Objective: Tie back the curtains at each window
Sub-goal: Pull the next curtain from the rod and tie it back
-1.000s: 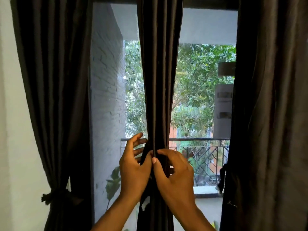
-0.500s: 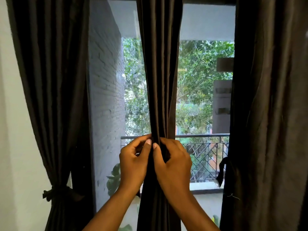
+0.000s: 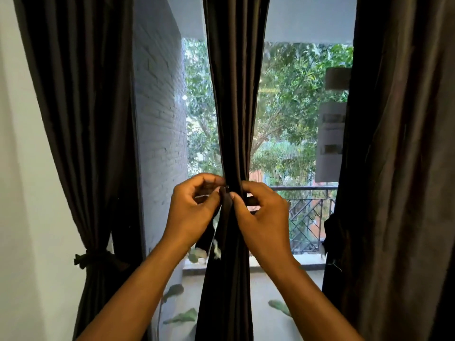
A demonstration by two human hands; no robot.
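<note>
1. Right now your left hand (image 3: 194,212) and right hand (image 3: 261,217) meet at the front of the middle curtain (image 3: 234,94), which hangs gathered into a narrow column between the two panes.
2. Your left fingers are curled and pinch a dark tie strap (image 3: 225,205) against the bunched fabric; a loose end of the strap hangs below that hand.
3. Your right fingers are curled too, thumb and forefinger pinching the same strap just beside the left thumb.
4. Off to the left, the left curtain (image 3: 81,119) is already cinched by a knotted tie (image 3: 85,258) low down.
5. On the right, the right curtain (image 3: 398,168) hangs gathered, with a dark tie at its inner edge.
6. Beyond the glass you see a balcony railing (image 3: 305,212) and a white brick wall (image 3: 160,119).
</note>
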